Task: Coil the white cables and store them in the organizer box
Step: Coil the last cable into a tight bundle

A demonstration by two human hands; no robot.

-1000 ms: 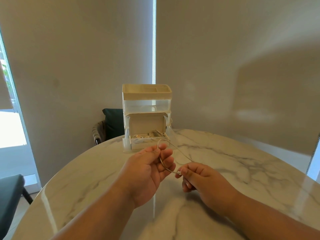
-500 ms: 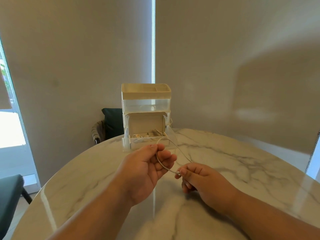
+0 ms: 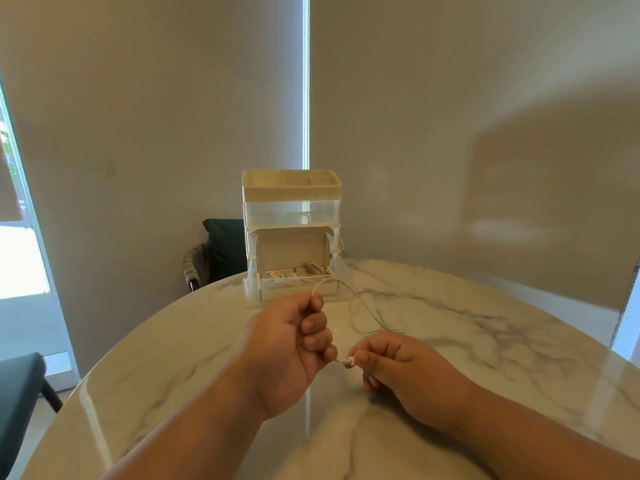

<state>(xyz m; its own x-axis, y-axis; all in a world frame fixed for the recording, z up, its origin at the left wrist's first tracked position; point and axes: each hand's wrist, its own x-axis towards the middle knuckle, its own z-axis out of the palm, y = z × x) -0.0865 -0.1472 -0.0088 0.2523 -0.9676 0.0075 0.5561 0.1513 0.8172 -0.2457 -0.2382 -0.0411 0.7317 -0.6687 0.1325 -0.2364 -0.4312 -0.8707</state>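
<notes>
A thin white cable (image 3: 360, 303) runs over the marble table in front of me. My left hand (image 3: 294, 337) has its fingers curled round the cable, which comes out above its thumb and loops off to the right. My right hand (image 3: 391, 362) pinches the cable's white plug end between thumb and forefinger, close to the left hand's little finger. Behind the hands stands the cream organizer box (image 3: 292, 233) with its lower drawer open; several coiled cables (image 3: 298, 271) lie inside it.
The round marble table (image 3: 485, 341) curves away on both sides. A dark chair (image 3: 218, 254) stands behind the box against the wall. Another dark seat (image 3: 17, 386) is at the lower left. Closed blinds fill the background.
My left hand has closed its fingers round the cable loop it held loosely. My right hand still pinches the plug end and sits a little lower and closer to the left hand.
</notes>
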